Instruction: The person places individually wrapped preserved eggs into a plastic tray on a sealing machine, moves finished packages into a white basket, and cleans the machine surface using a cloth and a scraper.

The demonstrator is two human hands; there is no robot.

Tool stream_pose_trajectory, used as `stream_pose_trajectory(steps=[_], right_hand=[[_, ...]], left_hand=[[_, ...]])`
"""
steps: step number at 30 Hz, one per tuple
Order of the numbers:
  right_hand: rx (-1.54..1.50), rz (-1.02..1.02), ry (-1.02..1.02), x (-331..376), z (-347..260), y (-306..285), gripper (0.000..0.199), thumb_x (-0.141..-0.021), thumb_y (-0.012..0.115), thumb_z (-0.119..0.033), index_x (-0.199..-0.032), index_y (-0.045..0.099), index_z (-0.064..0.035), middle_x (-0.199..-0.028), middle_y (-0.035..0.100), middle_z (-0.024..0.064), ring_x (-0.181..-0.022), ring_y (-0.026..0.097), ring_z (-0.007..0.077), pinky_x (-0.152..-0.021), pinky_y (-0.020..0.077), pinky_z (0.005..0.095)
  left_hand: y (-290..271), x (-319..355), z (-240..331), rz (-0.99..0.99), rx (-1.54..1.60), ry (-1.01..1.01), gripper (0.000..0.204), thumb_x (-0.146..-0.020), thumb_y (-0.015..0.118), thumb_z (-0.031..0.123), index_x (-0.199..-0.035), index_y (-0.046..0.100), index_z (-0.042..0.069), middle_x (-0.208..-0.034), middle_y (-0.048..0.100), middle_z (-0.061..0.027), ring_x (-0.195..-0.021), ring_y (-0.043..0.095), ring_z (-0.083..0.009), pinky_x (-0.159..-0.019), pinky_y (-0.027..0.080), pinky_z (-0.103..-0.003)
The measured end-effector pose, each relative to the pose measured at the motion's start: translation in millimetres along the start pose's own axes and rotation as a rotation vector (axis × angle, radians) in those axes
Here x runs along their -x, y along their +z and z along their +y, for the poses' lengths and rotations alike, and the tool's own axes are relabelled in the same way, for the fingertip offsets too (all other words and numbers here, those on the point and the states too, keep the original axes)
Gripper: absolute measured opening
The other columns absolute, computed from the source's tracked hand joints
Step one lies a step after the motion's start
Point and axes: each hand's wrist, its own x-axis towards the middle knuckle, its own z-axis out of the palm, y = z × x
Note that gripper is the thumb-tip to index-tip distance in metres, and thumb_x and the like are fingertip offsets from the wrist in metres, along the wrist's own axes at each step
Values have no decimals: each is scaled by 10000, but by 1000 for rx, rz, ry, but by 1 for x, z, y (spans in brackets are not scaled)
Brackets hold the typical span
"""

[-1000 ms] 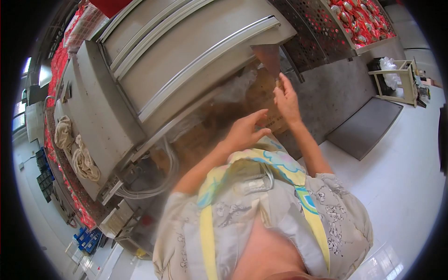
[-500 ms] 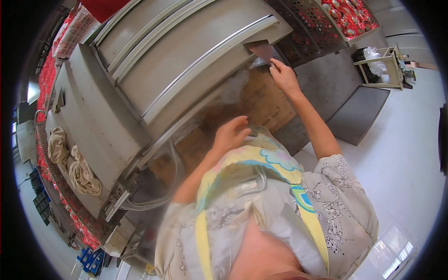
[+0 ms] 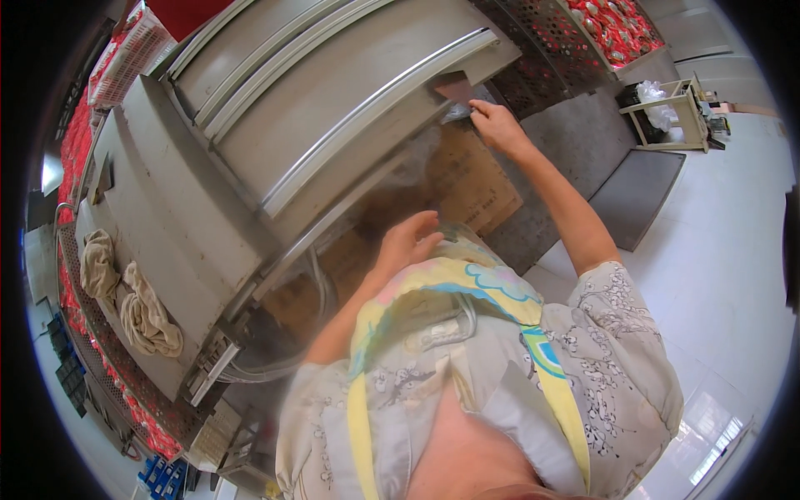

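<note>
My right hand [image 3: 498, 127] is closed round the handle of a flat metal scraper [image 3: 454, 88]. The scraper's wide blade lies against the front edge of a grey metal machine [image 3: 392, 71], near its right end. My left hand [image 3: 408, 240] hangs in front of my apron [image 3: 496, 283], with bent fingers and the thumb apart, and nothing shows in it. Below the machine's edge, between my two arms, is brown cardboard [image 3: 479, 179]. A bit of clear plastic [image 3: 455, 112] sits just under the scraper blade.
Beige cloths [image 3: 146, 317] lie on the machine's left part, near another flat blade [image 3: 102, 181]. Red packets fill a perforated metal conveyor [image 3: 179, 417] at the left and a tray [image 3: 612, 32] at the far right. A small stand [image 3: 683, 121] and a dark flat panel [image 3: 637, 196] are at the right.
My right hand and the scraper have shifted slightly left along the machine's edge, still held. The left hand stays nearly in place. The whole view has turned a little.
</note>
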Motion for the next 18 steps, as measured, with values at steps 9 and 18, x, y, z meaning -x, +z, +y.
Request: stream_pose_trajectory(steps=[9, 18], right_hand=[[204, -37, -180, 14, 14, -23, 383, -848, 478, -196, -1182, 561, -28, -895, 612, 137, -794, 567, 237, -718, 455, 323], [-177, -148, 42, 2, -6, -42, 378, -888, 496, -177, -1214, 533, 10, -616, 485, -42, -470, 381, 38, -422, 315, 212]], left_hand=[[0, -7, 9, -40, 69, -51, 418, -801, 659, 173, -1177, 550, 26, -1084, 628, -156, -933, 634, -256, -821, 498, -337], [6, -9, 1, -1, 29, 20, 386, -837, 638, 112, -1195, 531, 15, -1024, 637, -101, -832, 600, -143, -766, 500, -280]])
